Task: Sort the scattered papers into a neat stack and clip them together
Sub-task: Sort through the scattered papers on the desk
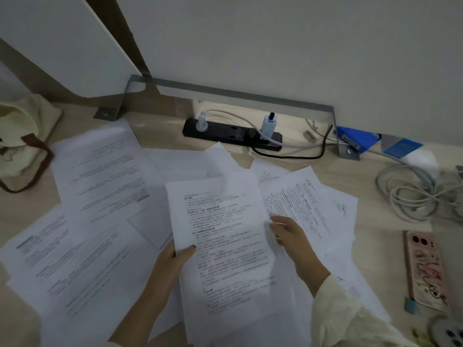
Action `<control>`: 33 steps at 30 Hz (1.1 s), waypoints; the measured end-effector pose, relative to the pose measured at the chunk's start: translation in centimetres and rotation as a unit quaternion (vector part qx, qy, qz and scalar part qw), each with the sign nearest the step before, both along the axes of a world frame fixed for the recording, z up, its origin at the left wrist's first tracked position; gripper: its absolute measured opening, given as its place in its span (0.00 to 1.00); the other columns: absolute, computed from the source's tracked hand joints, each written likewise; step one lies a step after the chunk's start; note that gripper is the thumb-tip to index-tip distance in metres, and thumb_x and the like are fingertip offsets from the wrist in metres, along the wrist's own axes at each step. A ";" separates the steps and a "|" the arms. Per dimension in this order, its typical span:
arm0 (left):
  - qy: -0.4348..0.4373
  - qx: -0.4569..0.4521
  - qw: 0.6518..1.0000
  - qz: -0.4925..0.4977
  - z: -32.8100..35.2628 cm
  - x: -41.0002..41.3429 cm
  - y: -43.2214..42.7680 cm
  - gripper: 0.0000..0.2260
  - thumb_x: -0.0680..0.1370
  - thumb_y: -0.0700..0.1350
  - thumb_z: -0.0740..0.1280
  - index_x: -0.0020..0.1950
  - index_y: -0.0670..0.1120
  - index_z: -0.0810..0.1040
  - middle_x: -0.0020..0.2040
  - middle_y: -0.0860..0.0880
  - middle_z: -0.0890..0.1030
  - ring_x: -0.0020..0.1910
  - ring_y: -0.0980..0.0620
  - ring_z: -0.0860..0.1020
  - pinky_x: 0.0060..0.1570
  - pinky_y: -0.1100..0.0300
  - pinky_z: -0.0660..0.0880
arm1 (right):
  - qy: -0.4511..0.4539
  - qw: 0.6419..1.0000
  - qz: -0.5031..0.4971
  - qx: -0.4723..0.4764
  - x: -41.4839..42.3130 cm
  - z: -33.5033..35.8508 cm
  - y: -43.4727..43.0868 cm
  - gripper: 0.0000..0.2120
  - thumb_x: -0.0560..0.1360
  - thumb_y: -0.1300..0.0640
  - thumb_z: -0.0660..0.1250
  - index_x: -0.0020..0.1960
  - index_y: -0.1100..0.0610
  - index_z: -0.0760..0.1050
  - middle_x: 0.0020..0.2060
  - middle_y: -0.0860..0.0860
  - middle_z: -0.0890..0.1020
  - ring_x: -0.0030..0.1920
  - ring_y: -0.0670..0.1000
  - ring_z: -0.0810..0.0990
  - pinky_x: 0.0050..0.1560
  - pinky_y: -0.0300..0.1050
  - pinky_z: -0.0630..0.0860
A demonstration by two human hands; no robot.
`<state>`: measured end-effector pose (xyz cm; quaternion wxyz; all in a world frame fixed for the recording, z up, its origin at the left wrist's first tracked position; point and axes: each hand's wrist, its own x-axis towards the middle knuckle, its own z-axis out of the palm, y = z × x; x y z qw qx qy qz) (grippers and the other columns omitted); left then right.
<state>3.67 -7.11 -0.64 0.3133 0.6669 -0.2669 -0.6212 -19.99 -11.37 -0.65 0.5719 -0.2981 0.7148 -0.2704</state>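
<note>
Head view: the left hand [172, 256] pinches the left edge of a small bundle of white printed paper sheets [225, 236], thumb on top. The right hand [288, 236] has its fingers [275, 222] curled around the bundle's right edge. The bundle is lifted in the middle, its long axis running away from the person. More loose printed pages [100, 186] lie fanned on the pale wooden counter [375, 176], mostly left of the left hand, which is nearer; a few lie just right. No clip is clearly visible.
</note>
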 end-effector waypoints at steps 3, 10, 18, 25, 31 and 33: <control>0.012 -0.002 1.000 0.003 -0.2 -0.2 0.2 0.17 0.77 0.43 0.64 0.61 0.59 0.68 0.51 0.57 0.78 0.51 0.56 0.76 0.63 0.51 0.70 | 0.009 0.988 -0.154 -0.019 -4.4 -0.4 2.2 0.16 0.76 0.61 0.62 0.63 0.58 0.70 0.55 0.55 0.75 0.54 0.54 0.75 0.52 0.44 0.71; -0.064 0.011 0.998 -0.016 -1.8 -0.5 1.2 0.17 0.78 0.40 0.62 0.68 0.45 0.70 0.58 0.45 0.77 0.53 0.49 0.74 0.57 0.54 0.70 | -0.117 0.939 -0.323 -0.008 -9.4 -2.3 6.3 0.18 0.76 0.71 0.56 0.30 0.58 0.64 0.26 0.51 0.69 0.23 0.44 0.71 0.22 0.30 0.71; -0.076 -0.005 0.996 -0.038 -1.8 -1.0 2.0 0.17 0.78 0.40 0.61 0.68 0.44 0.70 0.55 0.47 0.75 0.53 0.48 0.74 0.56 0.53 0.70 | -0.105 0.964 -0.242 0.006 -6.5 -2.5 3.5 0.02 0.75 0.64 0.63 0.48 0.61 0.73 0.42 0.58 0.78 0.40 0.55 0.78 0.36 0.40 0.80; -0.022 -0.013 0.999 -0.028 0.5 0.6 4.2 0.11 0.78 0.43 0.62 0.58 0.55 0.73 0.50 0.56 0.79 0.48 0.56 0.77 0.41 0.61 0.73 | -0.055 0.989 -0.113 -0.075 -6.9 0.8 4.3 0.10 0.75 0.69 0.58 0.49 0.57 0.74 0.42 0.55 0.79 0.43 0.56 0.78 0.41 0.44 0.77; 0.029 -0.070 0.995 -0.070 2.6 2.0 5.0 0.20 0.59 0.64 0.74 0.50 0.64 0.79 0.49 0.61 0.84 0.49 0.59 0.82 0.45 0.59 0.75 | -0.277 0.954 -0.091 -0.066 -9.0 3.7 5.6 0.10 0.75 0.65 0.55 0.46 0.60 0.75 0.33 0.50 0.81 0.32 0.49 0.79 0.32 0.39 0.76; 0.047 -0.083 0.993 -0.075 2.6 1.5 4.9 0.27 0.54 0.68 0.74 0.51 0.62 0.80 0.50 0.60 0.84 0.49 0.59 0.82 0.46 0.59 0.75 | -0.278 0.956 -0.080 -0.041 -9.3 3.4 6.1 0.06 0.72 0.63 0.59 0.46 0.60 0.74 0.35 0.51 0.81 0.31 0.49 0.79 0.30 0.39 0.76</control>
